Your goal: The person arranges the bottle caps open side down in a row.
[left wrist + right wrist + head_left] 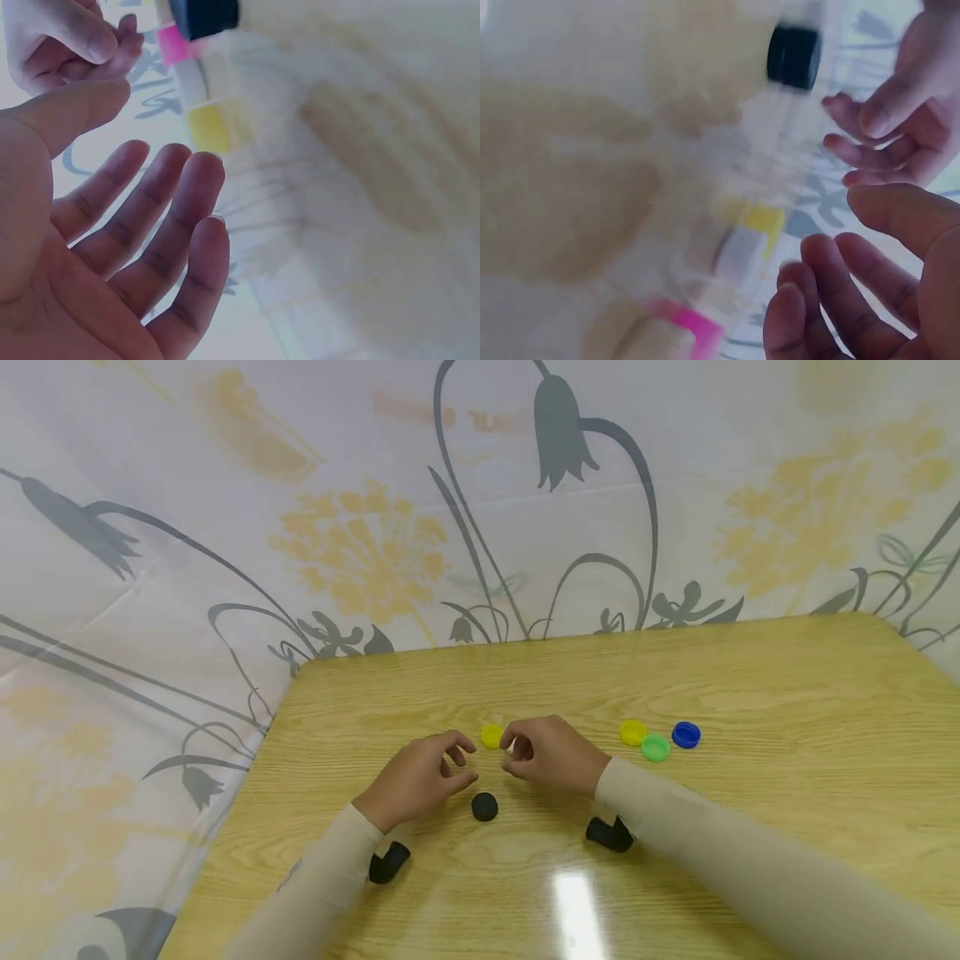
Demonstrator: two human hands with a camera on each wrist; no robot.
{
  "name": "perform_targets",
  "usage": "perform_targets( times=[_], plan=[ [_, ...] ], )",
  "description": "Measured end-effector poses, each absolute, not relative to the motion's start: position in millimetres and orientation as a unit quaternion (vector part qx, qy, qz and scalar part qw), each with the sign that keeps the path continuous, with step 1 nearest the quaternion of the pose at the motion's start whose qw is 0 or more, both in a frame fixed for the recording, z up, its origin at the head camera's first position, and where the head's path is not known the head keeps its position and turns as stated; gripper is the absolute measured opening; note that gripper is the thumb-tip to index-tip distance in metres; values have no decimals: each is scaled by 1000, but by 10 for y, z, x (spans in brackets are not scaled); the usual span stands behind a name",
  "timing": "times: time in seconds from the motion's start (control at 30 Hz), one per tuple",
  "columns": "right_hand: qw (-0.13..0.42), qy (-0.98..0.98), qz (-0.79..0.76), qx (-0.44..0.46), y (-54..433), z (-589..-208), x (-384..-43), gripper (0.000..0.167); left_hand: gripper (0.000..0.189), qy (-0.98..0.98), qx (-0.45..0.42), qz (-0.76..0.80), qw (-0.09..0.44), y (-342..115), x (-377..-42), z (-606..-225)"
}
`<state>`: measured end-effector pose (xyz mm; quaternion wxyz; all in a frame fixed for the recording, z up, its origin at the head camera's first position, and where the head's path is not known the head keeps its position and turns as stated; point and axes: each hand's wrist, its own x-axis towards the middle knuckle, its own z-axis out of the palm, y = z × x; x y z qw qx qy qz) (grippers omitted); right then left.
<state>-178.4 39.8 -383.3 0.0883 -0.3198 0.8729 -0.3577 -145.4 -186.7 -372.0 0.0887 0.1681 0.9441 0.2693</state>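
Note:
My left hand (pixel 420 778) is held over the table with its fingers loosely bent and nothing in them. Facing it, my right hand (pixel 553 755) has thumb and fingers apart, also holding nothing. Just in front of and between the hands lies a round black cap (pixel 484 807), touched by neither. A yellow cap (pixel 492 736) lies beyond the fingertips. Close to the right fingers a sliver of a white cap (pixel 511 748) shows; the hand hides the rest. Both wrist views show a pink piece (pixel 174 43) beside the white cap (pixel 741 255).
Right of the right hand lie a second yellow cap (pixel 633 732), a green cap (pixel 656 747) and a blue cap (pixel 686 735). A flower-patterned cloth (pixel 495 527) hangs behind the wooden table (pixel 787 710). Black wrist cameras sit under both sleeves.

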Motion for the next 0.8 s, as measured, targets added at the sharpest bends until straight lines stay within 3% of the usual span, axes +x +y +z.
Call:
perform_targets(
  times=[0.2,0.8],
  plan=[
    [42,904,-278,-322,357,-3703,-1934,26,34,945,154,275,92,-1789,-1613,-3661],
    [99,916,-248,-300,230,-3805,-2160,36,39,953,139,247,102,-1702,-1881,-3743]
  ],
)
